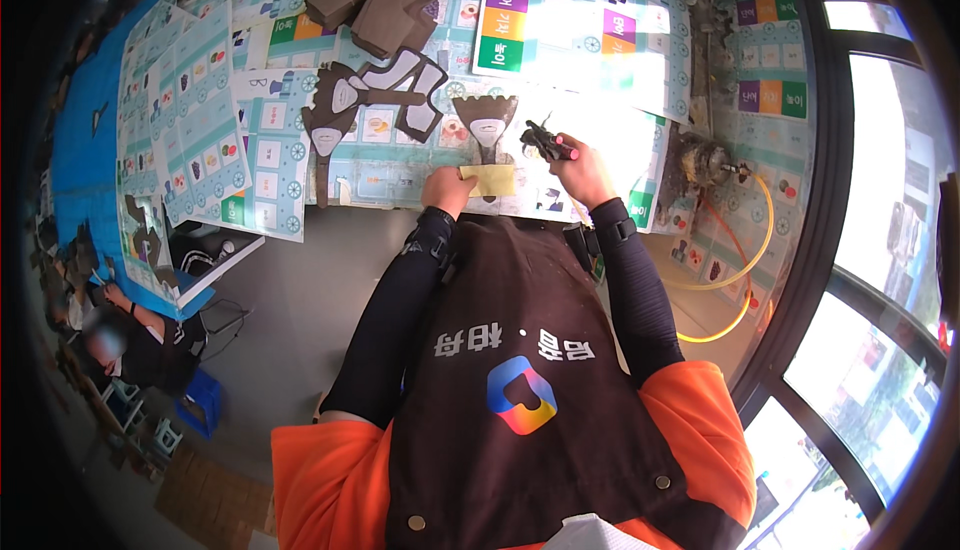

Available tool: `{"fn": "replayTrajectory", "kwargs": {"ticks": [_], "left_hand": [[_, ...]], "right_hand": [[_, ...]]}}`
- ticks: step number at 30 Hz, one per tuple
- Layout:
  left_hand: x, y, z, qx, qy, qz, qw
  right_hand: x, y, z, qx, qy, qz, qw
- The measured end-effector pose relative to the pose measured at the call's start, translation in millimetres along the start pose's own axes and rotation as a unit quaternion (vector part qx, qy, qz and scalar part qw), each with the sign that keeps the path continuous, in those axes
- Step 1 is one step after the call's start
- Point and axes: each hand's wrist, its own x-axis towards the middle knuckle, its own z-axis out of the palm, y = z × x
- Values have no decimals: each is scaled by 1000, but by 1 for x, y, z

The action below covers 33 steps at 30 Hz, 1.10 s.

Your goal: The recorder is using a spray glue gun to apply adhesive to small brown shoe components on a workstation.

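My left hand (448, 191) grips the left edge of a small yellow card (495, 181) near the table's front edge. The card lies across the narrow stem of a dark brown cut-out piece (486, 110) with a whitish patch on its flared top. To the right of it, my right hand (586, 172) is closed around a dark tool shaped like a small spray gun (546, 140), with a pink part by the fingers. Its exact kind is hard to make out in the glare. Several similar brown pieces (335, 110) with pale patches lie to the left.
Stacks of brown pieces (395, 15) stand at the back. Printed sheets (270, 165) cover the table (420, 165). At right are a metal device (708, 162) and yellow and orange hoses (768, 220). Another person (150, 335) sits at the far left beside a blue stool (200, 402).
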Motion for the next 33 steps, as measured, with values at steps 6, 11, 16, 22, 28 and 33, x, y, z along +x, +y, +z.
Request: {"fn": "replayTrajectory", "kwargs": {"ticks": [6, 11, 16, 22, 28, 33], "left_hand": [[1, 0, 0, 17, 0, -1, 1000], [0, 1, -1, 2, 1, 7, 1000], [-1, 2, -3, 5, -30, 4, 1000], [0, 1, -2, -4, -40, -7, 999], [0, 0, -3, 11, -37, -12, 999], [-2, 1, -6, 28, -6, -14, 1000]], "right_hand": [[11, 5, 2, 73, 37, 10, 997], [12, 9, 1, 37, 8, 30, 999], [13, 5, 1, 51, 15, 71, 996], [2, 4, 5, 23, -32, 20, 999], [-5, -4, 15, 21, -101, 38, 994], [4, -25, 17, 45, -87, -30, 995]]}}
